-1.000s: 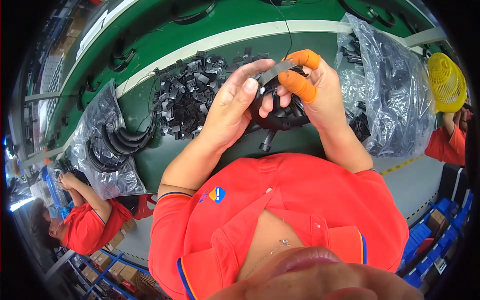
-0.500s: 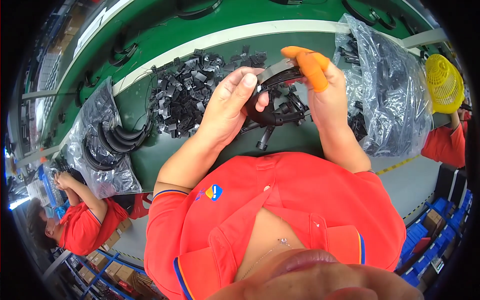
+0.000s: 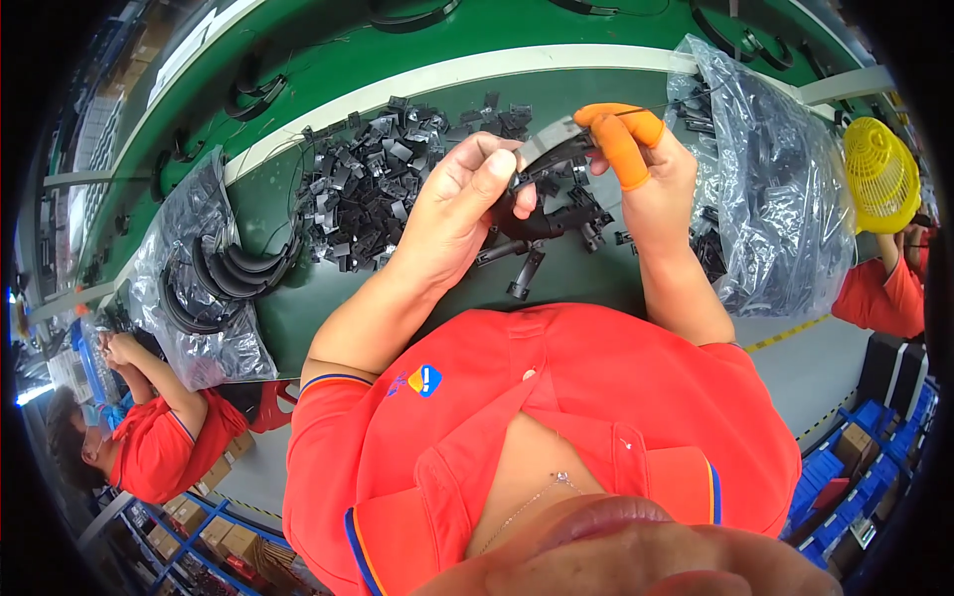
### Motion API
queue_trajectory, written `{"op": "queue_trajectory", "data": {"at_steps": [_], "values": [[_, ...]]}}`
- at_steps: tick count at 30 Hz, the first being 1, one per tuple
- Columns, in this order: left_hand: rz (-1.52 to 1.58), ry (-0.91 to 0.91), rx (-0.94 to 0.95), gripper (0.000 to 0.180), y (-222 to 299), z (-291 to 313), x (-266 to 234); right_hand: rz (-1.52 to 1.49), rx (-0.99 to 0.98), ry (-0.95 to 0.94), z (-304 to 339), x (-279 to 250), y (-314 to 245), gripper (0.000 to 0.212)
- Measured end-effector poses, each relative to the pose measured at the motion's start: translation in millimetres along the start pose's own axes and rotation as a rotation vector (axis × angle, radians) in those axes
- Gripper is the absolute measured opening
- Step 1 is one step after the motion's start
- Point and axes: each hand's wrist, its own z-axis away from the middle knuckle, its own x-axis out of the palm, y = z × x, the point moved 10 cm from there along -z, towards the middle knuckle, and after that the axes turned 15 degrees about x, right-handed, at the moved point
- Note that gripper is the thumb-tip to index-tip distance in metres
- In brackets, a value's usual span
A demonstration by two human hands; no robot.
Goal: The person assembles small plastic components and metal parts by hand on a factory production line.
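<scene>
Above the bench, a curved black headphone headband (image 3: 553,146) with a grey, shiny outer strip is held between my two hands. My left hand (image 3: 465,189) is closed round its left end, thumb on top. My right hand (image 3: 651,164), with orange finger cots (image 3: 626,149) on its fingers, pinches the upper right end. From these fingers a thin dark wire (image 3: 651,107) runs off to the right. Below the hands lie several black plastic parts (image 3: 527,273), partly hidden by the headband and my left fingers.
A heap of small black clips (image 3: 368,189) covers the bench left of my hands. Several padded headbands (image 3: 243,270) rest on a clear plastic bag (image 3: 184,243) further left. At right lies a large plastic bag (image 3: 775,199) of parts, beside a yellow basket (image 3: 880,174). Co-workers sit at both sides.
My right hand has shifted slightly right, and its fingers have moved on the headband's end. The headband has turned a little, and the thin wire now shows beside the fingers.
</scene>
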Motion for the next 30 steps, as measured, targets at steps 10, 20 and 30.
{"op": "queue_trajectory", "data": {"at_steps": [10, 20, 30], "values": [[-0.075, 0.053, 0.116, 0.040, 4.5, -5.0, -5.7, -0.862, 0.381, -0.427, 17.4, 40.8, 38.5, 0.032], [-0.447, -0.238, 0.250, 0.034, 17.0, -8.8, 9.2, -0.610, 0.292, -0.384, 20.3, 41.7, 17.7, 0.030], [-0.275, -0.159, 0.227, 0.034, 6.1, -5.9, 15.5, -0.705, 0.308, -0.383, 25.2, 43.4, 25.4, 0.034]]}}
